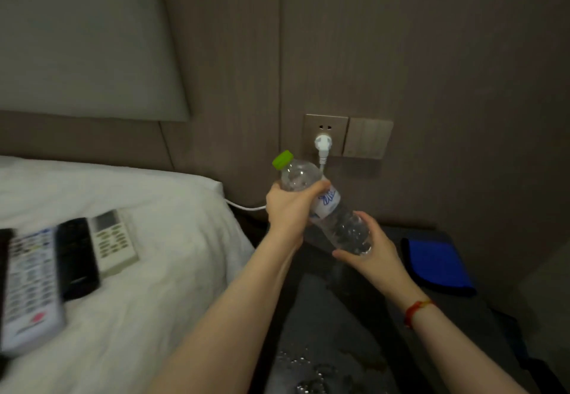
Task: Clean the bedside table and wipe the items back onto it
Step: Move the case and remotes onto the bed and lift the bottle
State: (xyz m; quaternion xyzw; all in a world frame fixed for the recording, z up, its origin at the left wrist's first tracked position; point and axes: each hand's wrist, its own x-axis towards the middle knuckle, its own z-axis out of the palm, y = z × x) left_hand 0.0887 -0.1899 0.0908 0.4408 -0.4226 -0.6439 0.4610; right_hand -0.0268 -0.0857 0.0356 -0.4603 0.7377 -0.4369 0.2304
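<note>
A clear plastic water bottle (pixel 331 208) with a green cap and a white label is tilted in the air above the dark bedside table (pixel 379 310). My left hand (pixel 290 208) grips its upper part just below the neck. My right hand (pixel 374 253) cups its lower end from the right. A blue cloth (pixel 436 265) with a dark edge lies folded on the table's right side. Three remotes lie on the white bed: a white air-conditioner remote (pixel 114 240), a black remote (pixel 77 257) and a grey many-buttoned remote (pixel 30 285).
A wall socket (pixel 325 134) with a white plug in it and a switch panel (pixel 367 137) sit on the wall behind the bottle. A white cable (pixel 243 205) runs from the plug toward the bed. Something shiny lies at the table's near edge (pixel 308 372).
</note>
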